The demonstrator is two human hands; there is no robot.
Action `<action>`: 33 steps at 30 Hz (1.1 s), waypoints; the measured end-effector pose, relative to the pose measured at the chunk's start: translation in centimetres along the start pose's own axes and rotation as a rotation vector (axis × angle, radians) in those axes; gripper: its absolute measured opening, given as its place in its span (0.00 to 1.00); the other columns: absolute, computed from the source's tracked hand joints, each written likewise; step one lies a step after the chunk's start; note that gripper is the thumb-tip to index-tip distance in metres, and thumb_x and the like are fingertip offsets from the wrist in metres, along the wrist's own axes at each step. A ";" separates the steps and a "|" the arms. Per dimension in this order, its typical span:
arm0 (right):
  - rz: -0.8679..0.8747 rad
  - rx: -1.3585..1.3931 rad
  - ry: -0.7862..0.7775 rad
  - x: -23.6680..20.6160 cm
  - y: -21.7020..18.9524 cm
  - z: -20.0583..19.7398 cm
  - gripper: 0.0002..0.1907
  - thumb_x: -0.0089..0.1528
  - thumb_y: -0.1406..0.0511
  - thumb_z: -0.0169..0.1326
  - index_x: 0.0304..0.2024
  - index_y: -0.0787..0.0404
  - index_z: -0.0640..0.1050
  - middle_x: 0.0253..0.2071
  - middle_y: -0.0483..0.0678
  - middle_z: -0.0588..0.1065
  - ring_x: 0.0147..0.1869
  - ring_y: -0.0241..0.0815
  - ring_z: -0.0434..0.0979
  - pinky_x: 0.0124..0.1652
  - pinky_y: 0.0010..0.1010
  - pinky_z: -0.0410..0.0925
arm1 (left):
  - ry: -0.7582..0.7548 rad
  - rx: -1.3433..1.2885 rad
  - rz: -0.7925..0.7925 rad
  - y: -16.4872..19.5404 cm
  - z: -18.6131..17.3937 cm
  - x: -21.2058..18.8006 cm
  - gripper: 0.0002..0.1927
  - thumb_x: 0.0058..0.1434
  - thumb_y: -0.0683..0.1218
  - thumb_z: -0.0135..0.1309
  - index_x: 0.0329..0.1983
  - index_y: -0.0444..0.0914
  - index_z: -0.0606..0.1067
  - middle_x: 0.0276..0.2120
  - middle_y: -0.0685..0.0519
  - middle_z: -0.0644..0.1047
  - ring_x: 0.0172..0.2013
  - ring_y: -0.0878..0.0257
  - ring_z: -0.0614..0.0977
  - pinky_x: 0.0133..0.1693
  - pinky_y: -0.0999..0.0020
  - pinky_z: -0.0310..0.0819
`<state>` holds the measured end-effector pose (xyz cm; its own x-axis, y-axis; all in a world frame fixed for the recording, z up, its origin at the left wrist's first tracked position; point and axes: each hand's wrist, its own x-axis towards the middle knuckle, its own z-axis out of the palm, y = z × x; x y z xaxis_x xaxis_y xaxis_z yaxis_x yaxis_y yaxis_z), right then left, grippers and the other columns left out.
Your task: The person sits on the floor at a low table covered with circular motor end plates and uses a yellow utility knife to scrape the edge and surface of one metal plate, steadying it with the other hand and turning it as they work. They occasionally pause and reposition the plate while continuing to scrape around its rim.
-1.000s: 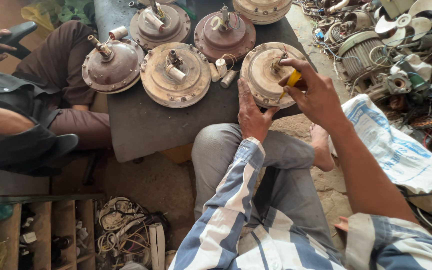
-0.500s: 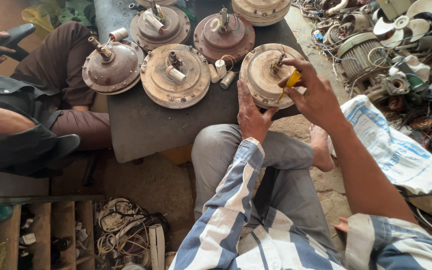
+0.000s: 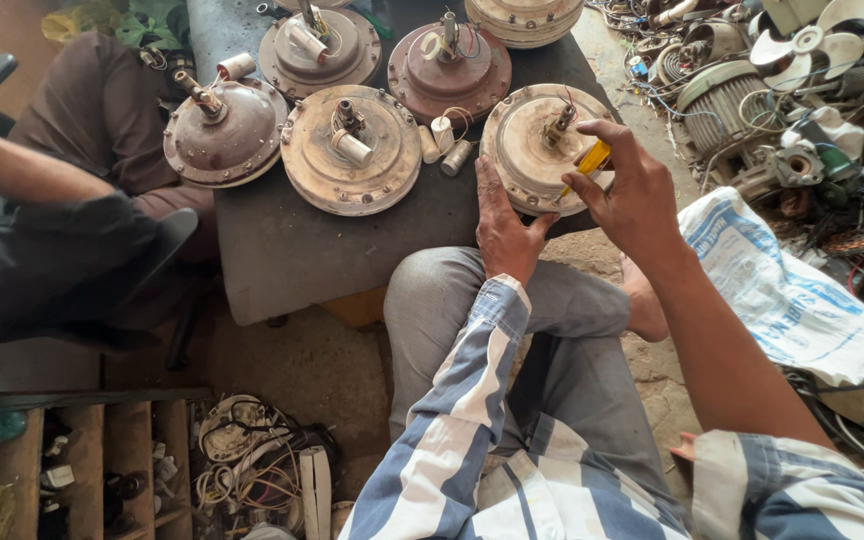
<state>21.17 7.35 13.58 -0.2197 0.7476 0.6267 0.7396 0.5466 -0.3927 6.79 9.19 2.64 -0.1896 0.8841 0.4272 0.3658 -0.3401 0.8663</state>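
A cluttered workshop floor is seen from above, with a low dark table (image 3: 282, 250) at its middle. At the far left, another person's arm (image 3: 22, 170) and dark-clad legs are pressed close along the table's left edge, so little room is left there. Below them, a wooden shelf (image 3: 102, 460) and a tangle of wires (image 3: 242, 470) are seen on the floor.

Several round fan motors are crowded on the table's far half: a brown motor (image 3: 224, 132), then a tan motor (image 3: 350, 150), with two more behind them. The near strip of the table is bare. Small white capacitors (image 3: 442, 135) lie between the tan motor and the pale motor (image 3: 542, 148), which sits at the table's right front corner and overhangs that edge slightly.

The left hand (image 3: 504, 225) is laid flat against the pale motor's near rim, fingers spread, nothing clasped. The right hand (image 3: 627, 190) is closed around a yellow-handled screwdriver (image 3: 587, 165), whose tip is set on the motor's top near the shaft.

To the right, a white sack (image 3: 782, 290) is spread on the ground, and beyond it a heap of motor scrap and fan blades (image 3: 802, 40) fills the corner, closing that side.

Against the earlier frames, both hands and the screwdriver are found in nearly the same place; only the left person's arm is shifted slightly.
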 end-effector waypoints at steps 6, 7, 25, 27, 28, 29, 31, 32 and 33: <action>0.017 0.050 0.008 0.4 -0.7 -0.1 0.25 0.66 0.66 0.66 0.62 0.61 0.71 0.50 0.59 0.78 0.48 0.52 0.83 0.45 0.38 0.76 | -0.004 -0.010 -0.015 -0.1 0.1 -0.1 0.67 0.41 0.47 0.75 0.79 0.36 0.45 0.76 0.34 0.54 0.72 0.39 0.64 0.67 0.55 0.67; 0.026 0.067 0.004 0.5 -0.9 -0.1 0.25 0.66 0.67 0.66 0.62 0.61 0.72 0.49 0.59 0.78 0.48 0.51 0.83 0.46 0.37 0.76 | -0.005 -0.005 -0.017 -0.1 0.1 -0.1 0.67 0.41 0.47 0.75 0.79 0.36 0.45 0.76 0.34 0.54 0.72 0.39 0.64 0.67 0.55 0.67; 0.077 0.382 -0.171 0.6 -1.4 -1.0 0.32 0.65 0.81 0.46 0.69 0.59 0.60 0.59 0.56 0.77 0.61 0.49 0.82 0.55 0.38 0.76 | 0.000 0.014 -0.009 -0.1 0.1 0.0 0.67 0.42 0.47 0.75 0.79 0.37 0.45 0.76 0.34 0.54 0.71 0.39 0.65 0.66 0.55 0.67; 0.174 0.273 -0.181 0.6 -1.3 -1.1 0.29 0.66 0.77 0.53 0.68 0.58 0.63 0.54 0.54 0.80 0.58 0.48 0.83 0.52 0.38 0.77 | -0.004 0.016 -0.016 -0.1 0.2 -0.1 0.67 0.42 0.47 0.75 0.79 0.37 0.45 0.76 0.34 0.54 0.71 0.39 0.65 0.66 0.55 0.68; 0.221 0.219 -0.187 0.7 -1.1 -1.0 0.28 0.67 0.75 0.56 0.67 0.57 0.65 0.51 0.53 0.81 0.57 0.47 0.83 0.50 0.38 0.78 | -0.006 0.013 -0.024 -0.1 0.2 -0.1 0.67 0.42 0.48 0.75 0.79 0.37 0.45 0.76 0.34 0.54 0.71 0.39 0.65 0.65 0.55 0.68; 0.186 0.200 -0.155 0.8 -1.0 -0.9 0.28 0.66 0.73 0.59 0.66 0.57 0.66 0.51 0.53 0.81 0.56 0.48 0.84 0.50 0.38 0.78 | -0.009 0.009 -0.030 -0.1 0.2 -0.1 0.67 0.42 0.48 0.75 0.79 0.37 0.45 0.76 0.34 0.54 0.71 0.39 0.65 0.65 0.55 0.68; 0.119 0.159 -0.094 0.8 -0.8 -0.7 0.28 0.64 0.69 0.64 0.64 0.56 0.69 0.50 0.55 0.80 0.53 0.48 0.85 0.49 0.37 0.79 | -0.008 0.015 -0.023 -0.1 0.2 -0.2 0.67 0.42 0.48 0.75 0.79 0.37 0.45 0.76 0.34 0.54 0.71 0.39 0.65 0.66 0.55 0.68; 0.090 0.116 -0.072 0.9 -0.7 -0.5 0.28 0.64 0.68 0.65 0.63 0.57 0.69 0.51 0.56 0.80 0.52 0.49 0.85 0.48 0.37 0.78 | -0.005 0.019 -0.017 -0.1 0.1 -0.1 0.67 0.42 0.48 0.75 0.79 0.37 0.45 0.75 0.34 0.54 0.71 0.39 0.65 0.66 0.54 0.67; 0.063 0.074 -0.050 0.8 -0.7 -0.3 0.28 0.63 0.66 0.67 0.62 0.57 0.69 0.52 0.56 0.80 0.51 0.49 0.85 0.46 0.37 0.78 | -0.010 0.014 -0.028 0.0 0.1 -0.1 0.67 0.42 0.48 0.75 0.79 0.37 0.45 0.76 0.34 0.54 0.71 0.39 0.65 0.65 0.54 0.67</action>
<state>20.68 7.45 14.54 -0.2069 0.7982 0.5657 0.7047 0.5227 -0.4798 6.89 9.10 2.52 -0.1909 0.8964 0.3999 0.3732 -0.3105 0.8742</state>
